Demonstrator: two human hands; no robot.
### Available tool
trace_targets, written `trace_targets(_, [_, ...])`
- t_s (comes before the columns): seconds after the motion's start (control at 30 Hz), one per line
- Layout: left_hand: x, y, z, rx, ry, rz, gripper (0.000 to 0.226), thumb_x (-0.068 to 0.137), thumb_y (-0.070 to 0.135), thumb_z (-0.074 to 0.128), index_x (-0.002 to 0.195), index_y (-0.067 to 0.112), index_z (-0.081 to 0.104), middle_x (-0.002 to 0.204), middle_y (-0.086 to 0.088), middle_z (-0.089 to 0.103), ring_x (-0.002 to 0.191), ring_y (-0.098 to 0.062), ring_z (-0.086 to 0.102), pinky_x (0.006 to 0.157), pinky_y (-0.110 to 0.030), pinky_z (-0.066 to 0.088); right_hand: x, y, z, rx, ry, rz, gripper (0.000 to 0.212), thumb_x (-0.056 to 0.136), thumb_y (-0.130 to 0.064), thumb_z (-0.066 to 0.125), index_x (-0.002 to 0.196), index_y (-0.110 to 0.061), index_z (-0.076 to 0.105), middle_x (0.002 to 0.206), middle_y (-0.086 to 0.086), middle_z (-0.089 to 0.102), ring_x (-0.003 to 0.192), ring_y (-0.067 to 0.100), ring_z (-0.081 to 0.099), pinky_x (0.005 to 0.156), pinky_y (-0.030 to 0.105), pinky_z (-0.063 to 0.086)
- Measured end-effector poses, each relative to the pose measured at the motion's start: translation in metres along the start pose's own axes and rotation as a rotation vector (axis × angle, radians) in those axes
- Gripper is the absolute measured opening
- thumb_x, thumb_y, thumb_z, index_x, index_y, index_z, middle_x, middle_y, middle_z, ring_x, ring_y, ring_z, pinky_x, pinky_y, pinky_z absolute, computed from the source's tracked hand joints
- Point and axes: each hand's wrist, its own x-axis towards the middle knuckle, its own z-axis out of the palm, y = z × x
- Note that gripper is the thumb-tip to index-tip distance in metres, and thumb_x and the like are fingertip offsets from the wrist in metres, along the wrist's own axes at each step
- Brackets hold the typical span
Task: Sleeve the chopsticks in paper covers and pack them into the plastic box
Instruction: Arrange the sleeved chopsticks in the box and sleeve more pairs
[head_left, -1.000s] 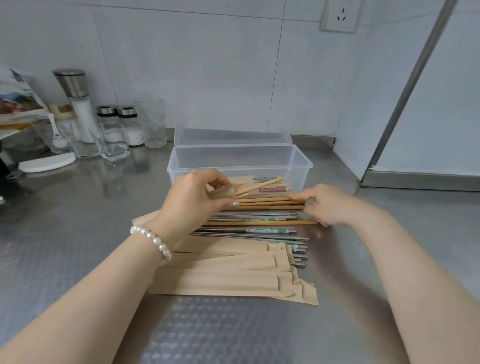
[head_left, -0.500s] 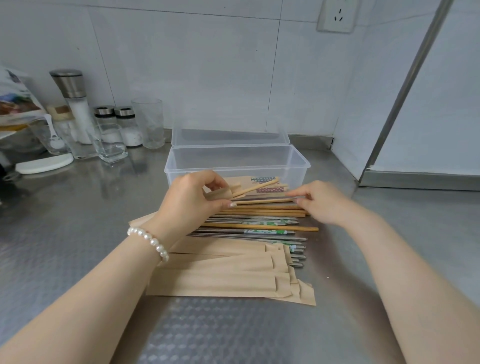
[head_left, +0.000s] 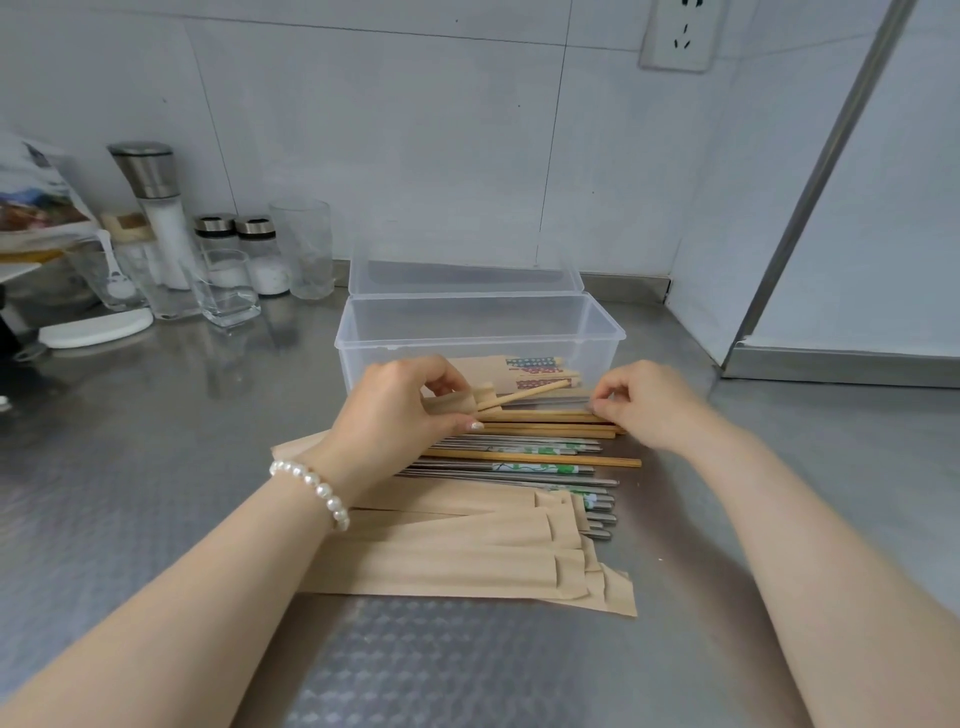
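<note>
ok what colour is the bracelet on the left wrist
White pearl-like beads, on the bracelet in the head view.

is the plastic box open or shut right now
Open. The plastic box has its clear lid flipped back toward the wall, upright behind the rim, leaving the top uncovered.

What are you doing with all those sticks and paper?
A person is putting chopsticks into paper covers. The left hand holds a paper cover with one wooden chopstick poking out, and the right hand pinches another wooden chopstick. Behind them the plastic box stands open, with a few packed.
</note>
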Motion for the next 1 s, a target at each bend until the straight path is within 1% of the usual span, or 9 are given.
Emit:
trace_targets(0.1, [-0.0002,0.0004,-0.0001,0.005,-0.004,0.0,0.026,0.065,0.03,0.081,0.086,0.025,0.065,0.075,0.019,0.057,0.061,0.002,0.048,0.059,-0.013,0.035,0.0005,0.0008,-0.0006,0.041,0.041,0.005,0.006,0.084,-0.02,0.066,0.08,-0.023,0.07,0.072,-0.001,0.058,0.074,0.019,0.053,0.064,0.025,0.038])
trace_targets(0.17, [-0.0008,0.0012,0.0,0.015,-0.017,0.009,0.026,0.065,0.029,0.081,0.086,0.025,0.065,0.075,0.019,0.056,0.062,0.003,0.048,0.059,-0.012,0.035,0.0005,0.0017,0.0021,0.04,0.024,0.006,0.01,0.084,-0.02,0.066,0.089,-0.022,0.074,0.082,-0.002,0.061,0.081,0.017,0.056,0.072,0.023,0.038])
trace_targets(0.23, [-0.0018,0.0025,0.0001,0.028,-0.028,0.02,0.026,0.065,0.028,0.081,0.085,0.025,0.065,0.074,0.02,0.055,0.062,0.004,0.048,0.059,-0.009,0.034,0.0015,0.0024,0.0043,0.041,0.01,0.001,0.011,0.084,-0.019,0.066,0.091,-0.022,0.075,0.082,-0.005,0.061,0.081,0.014,0.054,0.073,0.022,0.036])
trace_targets(0.33, [-0.0021,0.0032,0.0001,0.036,-0.027,0.031,0.025,0.065,0.028,0.081,0.085,0.025,0.065,0.073,0.019,0.055,0.061,0.006,0.048,0.058,-0.008,0.034,0.0024,0.0016,0.0021,0.078,-0.03,-0.009,0.011,0.081,-0.018,0.07,0.09,-0.02,0.076,0.077,-0.006,0.062,0.078,0.011,0.055,0.071,0.021,0.036])
trace_targets(0.43, [-0.0014,0.003,0.0002,0.035,-0.024,0.031,0.025,0.065,0.028,0.081,0.084,0.026,0.064,0.072,0.019,0.055,0.06,0.006,0.048,0.057,-0.007,0.033,0.0018,0.0024,0.0001,0.124,-0.076,-0.011,0.009,0.078,-0.016,0.073,0.085,-0.019,0.076,0.07,-0.011,0.062,0.071,0.007,0.054,0.062,0.02,0.037])
trace_targets(0.5, [-0.0014,0.0032,0.0007,0.037,-0.024,0.033,0.025,0.065,0.028,0.081,0.084,0.026,0.064,0.073,0.019,0.056,0.06,0.005,0.048,0.058,-0.008,0.033,0.0016,0.0021,0.0012,0.137,-0.069,-0.014,0.008,0.077,-0.014,0.074,0.083,-0.018,0.075,0.067,-0.012,0.059,0.066,0.004,0.051,0.058,0.017,0.035])
trace_targets(0.63, [-0.0015,0.0034,0.0023,0.032,-0.04,0.042,0.026,0.064,0.026,0.082,0.085,0.023,0.066,0.073,0.018,0.055,0.059,0.008,0.047,0.057,-0.005,0.034,0.0016,0.0009,0.006,0.201,-0.045,-0.031,0.003,0.076,-0.012,0.074,0.078,-0.014,0.075,0.065,-0.007,0.057,0.062,0.006,0.047,0.057,0.02,0.036])
trace_targets(0.8, [-0.0008,0.0017,0.002,0.028,-0.042,0.045,0.027,0.064,0.026,0.082,0.085,0.023,0.066,0.073,0.019,0.055,0.06,0.009,0.048,0.057,-0.004,0.034,0.0051,0.0041,0.0018,0.206,-0.023,-0.117,0.02,0.077,-0.008,0.072,0.066,-0.022,0.063,0.075,-0.008,0.048,0.062,0.007,0.04,0.059,0.018,0.032])
trace_targets(1.0, [-0.0001,0.0007,0.0025,0.047,-0.037,0.056,0.028,0.064,0.028,0.081,0.087,0.023,0.066,0.077,0.014,0.058,0.062,0.004,0.047,0.059,-0.009,0.034,0.0054,0.0071,0.0058,0.201,-0.041,-0.088,0.005,0.075,-0.011,0.075,0.077,-0.015,0.073,0.077,-0.008,0.051,0.065,0.009,0.043,0.06,0.02,0.035])
